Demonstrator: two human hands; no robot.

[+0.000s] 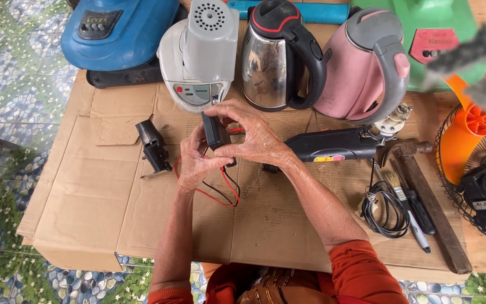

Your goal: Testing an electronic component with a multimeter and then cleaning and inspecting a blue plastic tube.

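My left hand (195, 160) and right hand (254, 138) meet mid-worktop, both pinching a small black box (215, 130), its long axis upright; the right covers its top. Red and black wires (220, 191) trail toward the near edge. A clamp (153, 147) lies left.

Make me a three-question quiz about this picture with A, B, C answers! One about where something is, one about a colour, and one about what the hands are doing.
1. Where is the hammer?
A. Right side of the cardboard
B. On the tiled floor
C. Inside a kettle

2. What colour is the kettle beside the steel kettle?
A. Yellow
B. Pink
C. White

3. What are the hands doing?
A. Resting flat
B. Gripping the hammer
C. Holding a small black box

Answers: 1 A, it lies by the paintbrush. 2 B, its body is pink. 3 C, the left hand and right hand pinch the box, red and black wires hanging.
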